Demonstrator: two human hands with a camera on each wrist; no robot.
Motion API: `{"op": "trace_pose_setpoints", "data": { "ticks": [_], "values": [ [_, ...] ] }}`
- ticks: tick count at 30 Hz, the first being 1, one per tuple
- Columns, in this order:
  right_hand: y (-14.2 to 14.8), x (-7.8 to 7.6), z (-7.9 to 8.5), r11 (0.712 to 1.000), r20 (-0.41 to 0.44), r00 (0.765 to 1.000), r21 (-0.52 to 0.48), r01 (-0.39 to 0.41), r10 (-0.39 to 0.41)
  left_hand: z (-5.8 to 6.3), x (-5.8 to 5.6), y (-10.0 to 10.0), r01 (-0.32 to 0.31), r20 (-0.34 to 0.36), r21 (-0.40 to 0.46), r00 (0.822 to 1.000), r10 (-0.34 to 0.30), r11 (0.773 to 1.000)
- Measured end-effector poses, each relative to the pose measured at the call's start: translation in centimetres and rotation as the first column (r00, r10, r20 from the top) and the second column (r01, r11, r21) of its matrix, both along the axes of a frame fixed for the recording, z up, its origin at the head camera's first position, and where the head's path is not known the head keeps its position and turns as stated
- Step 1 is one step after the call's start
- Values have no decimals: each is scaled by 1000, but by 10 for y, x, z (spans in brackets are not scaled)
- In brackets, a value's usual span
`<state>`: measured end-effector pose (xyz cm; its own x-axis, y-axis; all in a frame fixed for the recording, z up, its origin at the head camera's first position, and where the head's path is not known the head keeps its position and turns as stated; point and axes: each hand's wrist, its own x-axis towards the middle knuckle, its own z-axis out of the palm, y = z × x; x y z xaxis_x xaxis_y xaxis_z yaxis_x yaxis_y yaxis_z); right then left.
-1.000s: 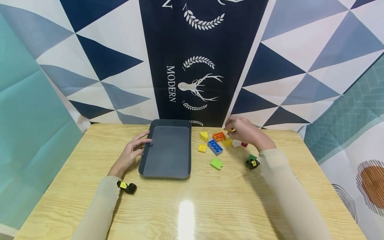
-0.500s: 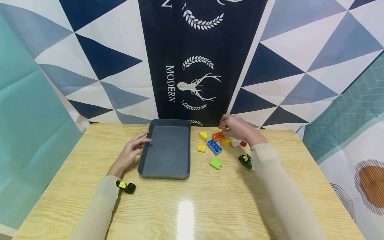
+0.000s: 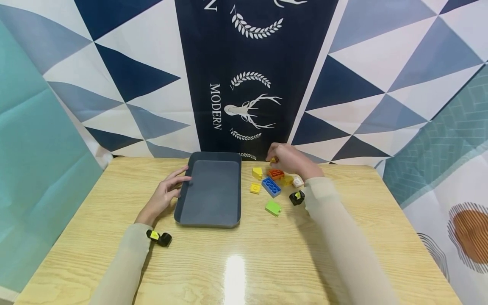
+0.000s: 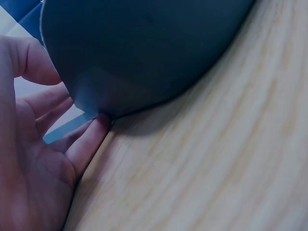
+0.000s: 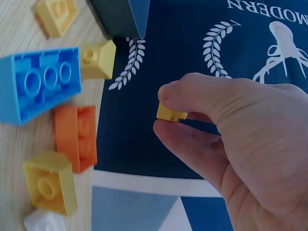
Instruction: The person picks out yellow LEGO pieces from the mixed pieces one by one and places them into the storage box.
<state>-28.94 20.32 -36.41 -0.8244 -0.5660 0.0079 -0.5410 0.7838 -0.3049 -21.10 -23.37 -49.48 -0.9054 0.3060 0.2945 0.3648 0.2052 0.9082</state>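
My right hand point(image 3: 291, 160) pinches a small yellow toy brick point(image 5: 168, 113) between thumb and fingertip, raised above the back edge of the table. Under and in front of that hand lie an orange brick point(image 3: 275, 174), a blue brick point(image 3: 271, 187), a yellow brick point(image 3: 286, 181) and a white brick point(image 3: 298, 182). My left hand point(image 3: 162, 197) rests at the left side of a dark grey tray point(image 3: 213, 190), its fingers fairly straight and touching the rim. In the left wrist view, fingertips point(image 4: 101, 122) meet the tray's outer wall near its base.
Between tray and bricks sit a yellow sloped brick point(image 3: 257, 173) and a flat yellow brick point(image 3: 255, 188). A lime green brick point(image 3: 273, 208) lies nearer the front. A patterned cloth point(image 3: 244, 84) hangs right behind the wooden table point(image 3: 190, 267).
My right hand has moved left with the pinched yellow brick, toward the tray. Its forearm now covers the green and dark pink bricks at the right. The left hand stays at the tray.
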Motion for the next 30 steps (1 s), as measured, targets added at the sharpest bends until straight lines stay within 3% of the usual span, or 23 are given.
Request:
{"op": "trace_pose_setpoints", "data": {
  "ticks": [13,22,30],
  "values": [
    [-32,-1,1,999,85,996,-15,35,-34,4,2,1,-1,42,-9,999,2,1000],
    [-49,-4,4,999,76,997,-22,23,-22,2,0,1,-2,51,-3,999,2,1000],
    [-64,-6,6,999,40,998,-27,-36,38,1,0,0,-7,51,-11,999,7,1000]
  ]
}}
